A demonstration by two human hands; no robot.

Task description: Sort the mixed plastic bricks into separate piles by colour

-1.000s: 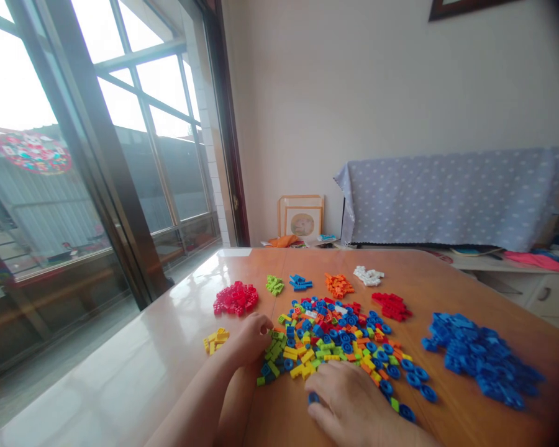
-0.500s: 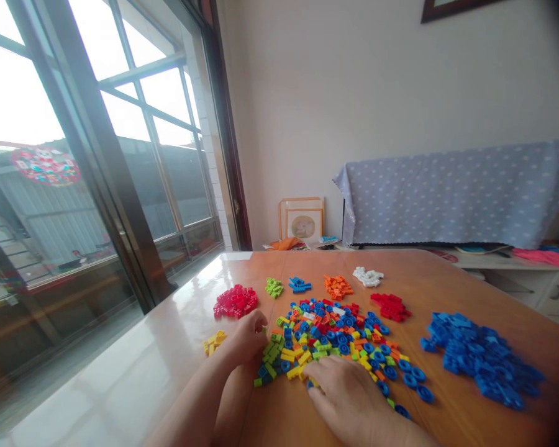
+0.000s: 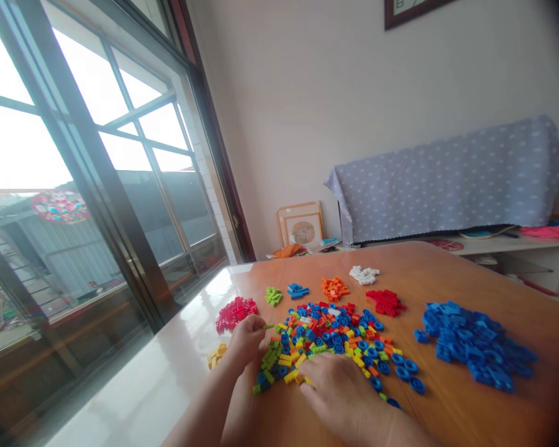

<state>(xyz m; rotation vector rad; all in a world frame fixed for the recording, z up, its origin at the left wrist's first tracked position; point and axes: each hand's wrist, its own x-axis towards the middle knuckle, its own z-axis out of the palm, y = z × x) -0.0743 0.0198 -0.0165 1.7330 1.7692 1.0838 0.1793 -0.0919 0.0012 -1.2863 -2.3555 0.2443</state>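
A mixed heap of small coloured bricks (image 3: 328,338) lies in the middle of a wooden table (image 3: 447,410). My left hand (image 3: 246,341) sits at the heap's left edge, fingers pinched on a small light-green brick (image 3: 267,326). My right hand (image 3: 340,388) rests palm down on the near edge of the heap, fingers spread over yellow and blue pieces. Sorted piles ring the heap: red (image 3: 235,310), yellow (image 3: 215,356), light green (image 3: 273,295), blue (image 3: 297,290), orange (image 3: 334,288), white (image 3: 363,274), another red (image 3: 384,301).
A large pile of blue bricks (image 3: 472,344) lies at the right of the table. A tall window (image 3: 88,205) runs along the left. Behind the table a cloth-covered piece of furniture (image 3: 442,180) stands against the wall, with framed pictures (image 3: 300,226) on the floor.
The view has tilted and shifted. My left hand now pinches a light-green brick at its fingertips. My right hand has slid forward onto the near edge of the heap.
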